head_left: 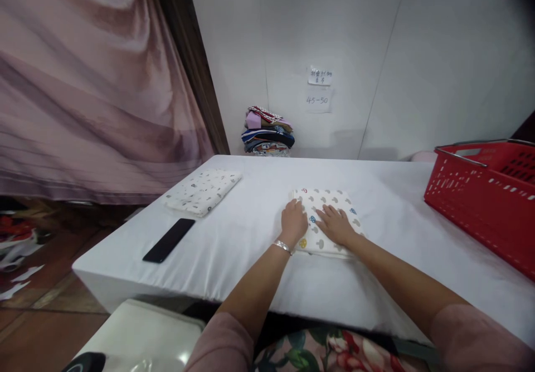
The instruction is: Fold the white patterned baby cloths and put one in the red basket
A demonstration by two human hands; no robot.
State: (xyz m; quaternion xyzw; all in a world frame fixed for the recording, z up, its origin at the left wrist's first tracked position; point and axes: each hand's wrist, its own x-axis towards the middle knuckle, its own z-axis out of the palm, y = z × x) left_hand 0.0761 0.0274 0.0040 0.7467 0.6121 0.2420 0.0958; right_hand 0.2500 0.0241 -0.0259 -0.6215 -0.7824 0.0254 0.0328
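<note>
A folded white cloth point(330, 196) printed with grey, blue, red and yellow mushroom shapes lies flat on the white-covered table point(246, 238). At its left edge is my left hand point(295, 220), with a silver bracelet at the wrist and the fingers curled closed on the cloth; the fingertips are partly hidden. My right hand point(334, 224) rests palm down on top of the cloth, its fingers stretched out and slightly apart. A second folded white cloth point(204, 191) with small dark prints lies to the left on the table, apart from both hands.
A black phone point(169, 241) lies near the table's left front edge. On the right stands a red plastic basket point(480, 204) with a metal handle. Behind the table's far edge is a stack of folded fabrics point(268, 132) by the wall. A pink curtain point(92, 82) hangs at left.
</note>
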